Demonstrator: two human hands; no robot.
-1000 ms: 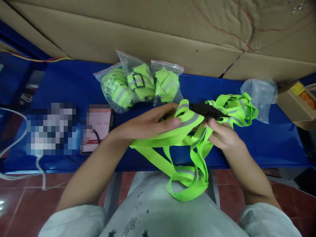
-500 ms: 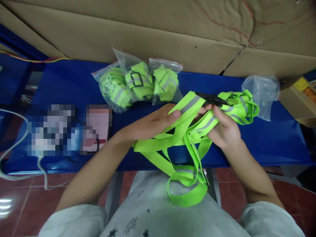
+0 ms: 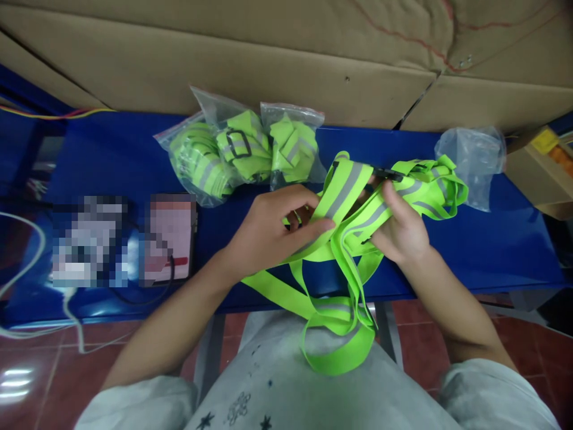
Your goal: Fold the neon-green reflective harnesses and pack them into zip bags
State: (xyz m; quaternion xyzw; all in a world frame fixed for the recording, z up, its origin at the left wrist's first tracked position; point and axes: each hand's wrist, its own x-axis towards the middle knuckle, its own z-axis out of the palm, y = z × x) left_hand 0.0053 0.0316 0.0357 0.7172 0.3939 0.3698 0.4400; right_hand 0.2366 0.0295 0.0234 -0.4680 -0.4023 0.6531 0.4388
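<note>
A lime-green reflective strap bunches between the left hand and right hand, both grasping it, one band slanting away rightward, loops hanging below.

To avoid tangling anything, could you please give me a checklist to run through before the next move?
1. Left hand gripping the reflective strap: ok, thumb over a band.
2. Right hand supporting the strap near the black fitting: ok.
3. Strap fully gathered: not ok, a loose loop hangs below the table edge.
4. Black fitting fastened: cannot tell, small and partly covered.
5. Strap bundle apart from the clear bag: cannot tell, they overlap in view.
</note>
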